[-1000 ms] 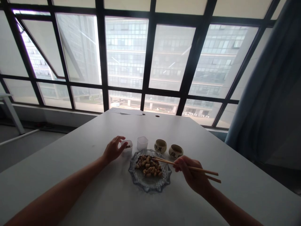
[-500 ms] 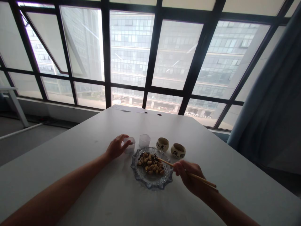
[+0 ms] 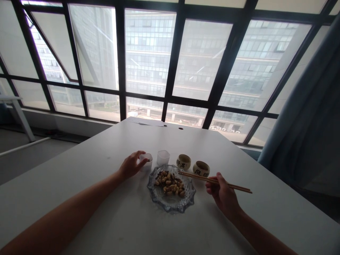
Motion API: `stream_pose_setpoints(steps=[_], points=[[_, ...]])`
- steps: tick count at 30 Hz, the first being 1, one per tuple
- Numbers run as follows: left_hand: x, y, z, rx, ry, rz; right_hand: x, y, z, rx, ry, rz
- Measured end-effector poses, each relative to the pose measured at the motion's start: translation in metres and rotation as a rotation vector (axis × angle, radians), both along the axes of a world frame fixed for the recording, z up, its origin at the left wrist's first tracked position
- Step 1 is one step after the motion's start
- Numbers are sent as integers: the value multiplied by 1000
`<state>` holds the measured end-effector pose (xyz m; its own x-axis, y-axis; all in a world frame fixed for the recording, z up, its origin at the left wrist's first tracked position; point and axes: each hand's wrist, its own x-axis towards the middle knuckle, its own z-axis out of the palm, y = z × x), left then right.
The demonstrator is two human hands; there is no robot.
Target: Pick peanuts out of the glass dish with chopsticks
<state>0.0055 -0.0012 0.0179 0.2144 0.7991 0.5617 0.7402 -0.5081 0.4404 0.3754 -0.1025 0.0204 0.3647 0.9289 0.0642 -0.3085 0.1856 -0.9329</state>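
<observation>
A scalloped glass dish [image 3: 171,202] holds a heap of mixed nuts or beans [image 3: 170,182] on the white table [image 3: 111,212]. My right hand [image 3: 223,194] grips a pair of wooden chopsticks [image 3: 212,180]; their tips hover just above the dish's far right rim, with nothing visibly between them. My left hand [image 3: 130,165] curls around a small clear plastic cup [image 3: 146,160] left of the dish, fingertips on its rim. Something dark lies in that cup.
A second clear plastic cup [image 3: 163,157] and two small ceramic cups with dark characters [image 3: 183,161] [image 3: 201,168] stand in a row behind the dish. Papers [image 3: 147,122] lie at the table's far edge by the window. A blue curtain [image 3: 305,106] hangs at right.
The chopstick tips have lifted out of the heap in the dish and now hover over its far right rim. My left hand stays on the small cup.
</observation>
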Motion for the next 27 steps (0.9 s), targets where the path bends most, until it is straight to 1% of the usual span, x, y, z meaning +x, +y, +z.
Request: stream_pose_setpoints(steps=[2, 6, 9, 11, 13, 14, 17, 19, 21, 23, 24, 25, 27], points=[[0, 0, 0, 1, 2, -5, -2, -1, -1, -17, 19, 0], [-2, 1, -1, 1, -1, -17, -6, -3, 1, 3, -42, 6], [-2, 1, -2, -5, 8, -23, -9, -7, 2, 67, -121, -18], [-3, 2, -2, -17, 22, -27, -11, -12, 3, 150, -246, -40], [-3, 2, -2, -32, 42, -25, -12, -20, 5, 294, -485, -26], [-2, 1, -2, -38, 55, -22, -12, -25, 7, 395, -637, 7], [-2, 2, -3, -44, 89, -4, -14, -35, 14, 767, -1054, 138], [-2, 2, -3, -47, 102, 3, -16, -38, 20, 959, -1216, 172], [-1, 2, -3, -52, 110, 4, -17, -39, 23, 1047, -1292, 168], [-1, 2, -3, -58, 116, 7, -18, -39, 23, 1059, -1298, 172], [-1, 2, -3, -60, 116, 12, -18, -39, 22, 1034, -1273, 173], [-1, 2, -3, -61, 112, 18, -18, -39, 20, 980, -1224, 164], [0, 1, -3, -51, 97, 30, -19, -38, 14, 807, -1049, 107]])
